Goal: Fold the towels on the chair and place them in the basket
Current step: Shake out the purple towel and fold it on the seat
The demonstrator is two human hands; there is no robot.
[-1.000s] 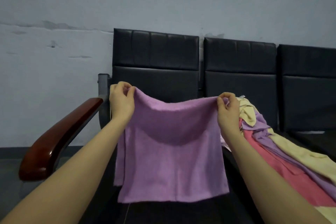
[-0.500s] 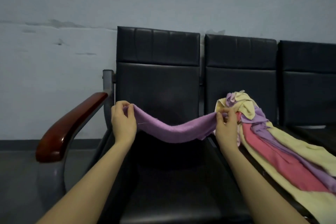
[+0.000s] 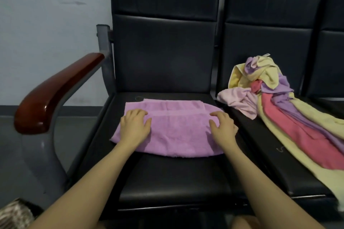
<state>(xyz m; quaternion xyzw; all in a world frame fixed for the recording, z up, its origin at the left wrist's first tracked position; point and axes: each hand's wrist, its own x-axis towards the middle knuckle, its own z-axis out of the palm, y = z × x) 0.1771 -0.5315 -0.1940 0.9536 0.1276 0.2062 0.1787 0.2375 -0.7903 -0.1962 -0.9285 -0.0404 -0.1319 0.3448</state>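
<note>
A purple towel (image 3: 173,128) lies flat on the black seat (image 3: 176,178) of the left chair, doubled over once. My left hand (image 3: 135,126) rests palm down on its left part, fingers spread. My right hand (image 3: 222,126) presses on its right part, fingers slightly bent and holding nothing. A heap of unfolded towels (image 3: 279,109) in yellow, purple, pink and red lies on the seat to the right and trails toward the front. At the bottom left corner a woven object (image 3: 14,215), perhaps the basket, is partly in view.
A red-brown wooden armrest (image 3: 55,91) on a grey metal frame stands left of the seat. Black backrests (image 3: 163,33) run along the pale wall. A third chair (image 3: 333,42) shows at the right edge. Grey floor lies at the left.
The purple towel hung stretched between my two pinching hands; now it lies folded on the seat and both hands have let go and rest flat on it. The view has tilted down.
</note>
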